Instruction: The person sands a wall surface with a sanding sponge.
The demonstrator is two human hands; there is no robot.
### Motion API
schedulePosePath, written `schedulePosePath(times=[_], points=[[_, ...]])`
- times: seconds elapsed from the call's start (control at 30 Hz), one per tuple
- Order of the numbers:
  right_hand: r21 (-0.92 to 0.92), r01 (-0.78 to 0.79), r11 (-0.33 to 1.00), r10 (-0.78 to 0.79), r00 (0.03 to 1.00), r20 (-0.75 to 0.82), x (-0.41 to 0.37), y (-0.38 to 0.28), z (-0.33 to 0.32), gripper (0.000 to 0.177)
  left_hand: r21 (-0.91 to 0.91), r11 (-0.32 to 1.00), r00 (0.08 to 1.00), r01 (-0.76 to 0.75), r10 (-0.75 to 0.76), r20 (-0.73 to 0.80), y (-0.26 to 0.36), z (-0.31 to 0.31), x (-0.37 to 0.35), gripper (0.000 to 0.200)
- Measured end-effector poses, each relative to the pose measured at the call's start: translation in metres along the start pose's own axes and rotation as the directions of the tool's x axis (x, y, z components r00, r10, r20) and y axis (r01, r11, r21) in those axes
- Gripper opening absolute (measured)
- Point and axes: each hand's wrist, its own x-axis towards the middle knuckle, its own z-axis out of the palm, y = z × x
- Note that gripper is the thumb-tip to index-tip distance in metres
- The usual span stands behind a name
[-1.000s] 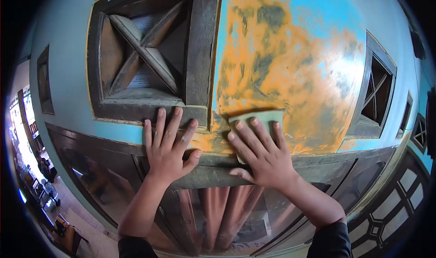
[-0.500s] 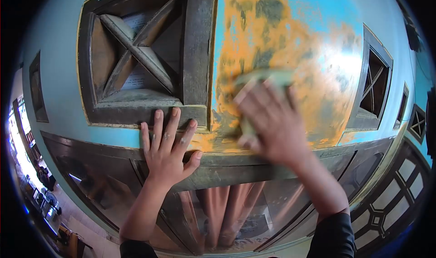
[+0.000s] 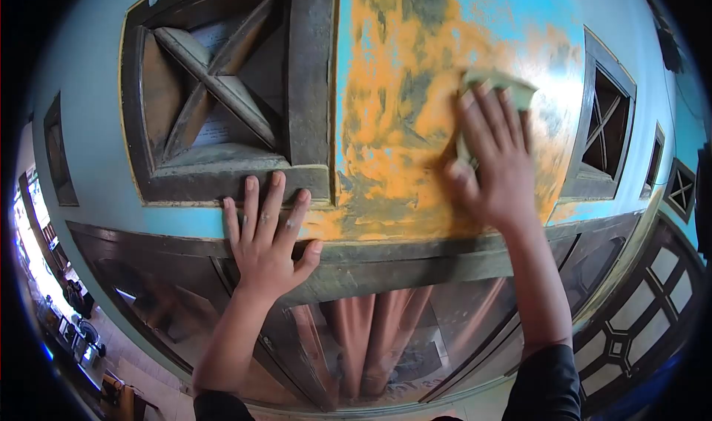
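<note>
My right hand (image 3: 500,165) presses a pale green piece of sandpaper (image 3: 512,84) flat against the wall patch (image 3: 400,117). Its fingers point upward over the sheet, whose edges stick out above and beside them. Orange and dark grey blotches cover this patch, with bright blue paint around and between them. My left hand (image 3: 271,243) lies spread, with its fingertips on the lower frame of a dark wooden vent (image 3: 215,87) and the strip of wall below it. Nothing is in that hand.
Below my hands runs a dark wooden beam (image 3: 400,262) above glass panes, with pinkish curtains (image 3: 374,332) behind. A smaller crossed vent (image 3: 604,121) is at the right. Farther right stands a dark panelled door (image 3: 630,310). A wheeled object (image 3: 85,332) shows at lower left.
My right hand has moved right and slightly up across the wall with the sandpaper. My left hand stays on the vent frame; the view has shifted slightly.
</note>
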Motion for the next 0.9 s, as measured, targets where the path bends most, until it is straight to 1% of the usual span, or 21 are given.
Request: schedulePosePath(times=[0.03, 0.1, 0.13, 0.17, 0.23, 0.33, 0.37, 0.4, 0.43, 0.47, 0.53, 0.57, 0.63, 0.73, 0.77, 0.83, 0.87, 0.9], points=[[0.010, -0.063, 0.998, 0.064, 0.996, -0.067, 0.003, 0.008, -0.001, 0.081, -0.005, 1.000, 1.000, -0.003, 0.003, 0.000, 0.002, 0.000, 0.001, 0.062], [0.041, -0.052, 0.998, 0.055, 0.996, -0.073, -0.005, -0.014, 0.002, 0.084, -0.005, 1.000, 0.999, -0.028, 0.028, 0.019, 0.010, 0.000, 0.004, 0.063], [0.060, 0.001, 0.998, -0.004, 0.999, 0.048, -0.017, -0.028, 0.000, 0.085, -0.017, 0.999, 0.998, -0.051, 0.051, 0.033, 0.019, 0.001, 0.005, 0.063], [0.027, 0.087, 0.996, -0.091, 0.984, 0.152, -0.036, -0.040, 0.005, 0.084, -0.029, 0.997, 0.996, -0.074, 0.075, 0.046, 0.027, 0.002, 0.005, 0.063], [0.042, 0.271, 0.962, -0.274, 0.955, 0.108, -0.079, -0.044, 0.019, 0.080, -0.049, 0.986, 0.985, -0.158, 0.161, 0.063, 0.043, 0.010, 0.005, 0.064], [-0.002, 0.131, 0.991, -0.129, 0.980, 0.154, -0.088, 0.015, 0.010, 0.076, -0.056, 0.971, 0.968, -0.233, 0.237, 0.083, 0.060, 0.013, 0.016, 0.067], [0.028, -0.017, 0.999, 0.014, 0.995, 0.095, -0.082, 0.035, 0.003, 0.077, -0.083, 0.973, 0.969, -0.216, 0.224, 0.106, 0.065, 0.011, 0.023, 0.068], [0.046, -0.106, 0.993, 0.106, 0.994, -0.010, -0.076, 0.058, 0.003, 0.080, -0.108, 0.975, 0.969, -0.194, 0.208, 0.131, 0.070, 0.007, 0.031, 0.068], [0.072, -0.192, 0.979, 0.199, 0.973, -0.112, -0.073, 0.071, 0.003, 0.082, -0.134, 0.976, 0.969, -0.172, 0.192, 0.157, 0.074, 0.005, 0.039, 0.069], [0.094, -0.186, 0.978, 0.196, 0.973, -0.119, -0.076, 0.070, 0.004, 0.082, -0.154, 0.973, 0.968, -0.169, 0.193, 0.159, 0.079, 0.003, 0.049, 0.072], [0.136, -0.172, 0.976, 0.190, 0.972, -0.138, -0.076, 0.053, 0.007, 0.083, -0.128, 0.976, 0.968, -0.177, 0.196, 0.156, 0.084, 0.000, 0.072, 0.071], [0.121, -0.124, 0.985, 0.128, 0.991, -0.029, -0.084, 0.035, -0.001, 0.081, -0.115, 0.976, 0.968, -0.185, 0.202, 0.152, 0.087, -0.001, 0.085, 0.071], [0.104, 0.066, 0.992, -0.079, 0.989, 0.128, -0.117, 0.017, 0.008, 0.078, -0.076, 0.982, 0.976, -0.175, 0.183, 0.120, 0.090, -0.004, 0.107, 0.071], [0.037, -0.005, 0.999, 0.001, 0.994, 0.113, -0.140, 0.056, 0.006, 0.076, -0.047, 0.986, 0.983, -0.162, 0.165, 0.078, 0.097, -0.005, 0.128, 0.073], [0.029, -0.151, 0.988, 0.150, 0.987, 0.050, -0.142, 0.072, 0.002, 0.076, -0.027, 0.987, 0.984, -0.160, 0.161, 0.081, 0.100, -0.004, 0.130, 0.073], [0.048, -0.330, 0.943, 0.333, 0.941, -0.068, -0.148, 0.095, 0.004, 0.079, 0.007, 0.989, 0.985, -0.150, 0.149, 0.089, 0.106, -0.002, 0.130, 0.074], [0.055, -0.323, 0.945, 0.326, 0.942, -0.074, -0.156, 0.090, 0.007, 0.081, 0.020, 0.988, 0.985, -0.153, 0.151, 0.088, 0.107, -0.003, 0.131, 0.073], [0.140, -0.299, 0.944, 0.310, 0.949, -0.064, -0.161, 0.077, 0.008, 0.082, 0.031, 0.988, 0.985, -0.153, 0.150, 0.088, 0.107, -0.004, 0.131, 0.073]])
